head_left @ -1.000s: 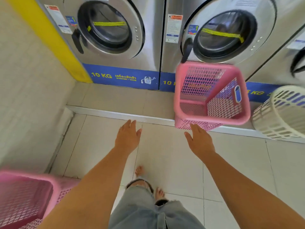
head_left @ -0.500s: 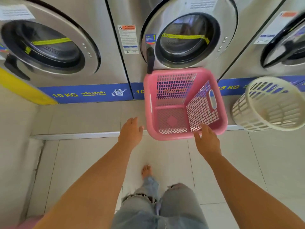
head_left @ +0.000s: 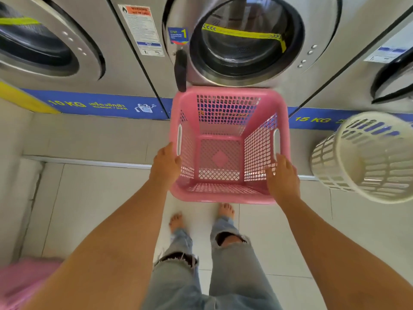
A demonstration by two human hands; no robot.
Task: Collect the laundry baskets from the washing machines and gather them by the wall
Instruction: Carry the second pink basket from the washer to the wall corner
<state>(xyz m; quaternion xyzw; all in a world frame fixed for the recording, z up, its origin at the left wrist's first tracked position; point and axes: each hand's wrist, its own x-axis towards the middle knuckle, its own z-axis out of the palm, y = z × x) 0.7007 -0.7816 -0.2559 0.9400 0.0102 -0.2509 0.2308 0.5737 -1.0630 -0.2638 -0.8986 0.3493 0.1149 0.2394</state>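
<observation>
Tiled floor [head_left: 100,198], washing machines [head_left: 243,41] behind: pink basket [head_left: 228,198] on the raised step below the middle door.
Left hand [head_left: 165,166] and right hand [head_left: 282,177] each clasp a side rim. White basket [head_left: 366,157] just to the right, apart.

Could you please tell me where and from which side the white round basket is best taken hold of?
Probably by the rim. The white round basket has slotted walls and shows no handle, and its mouth faces up. It stands to the right of the pink basket, so reach down from above with the right hand and hook the fingers over its near edge.
</observation>
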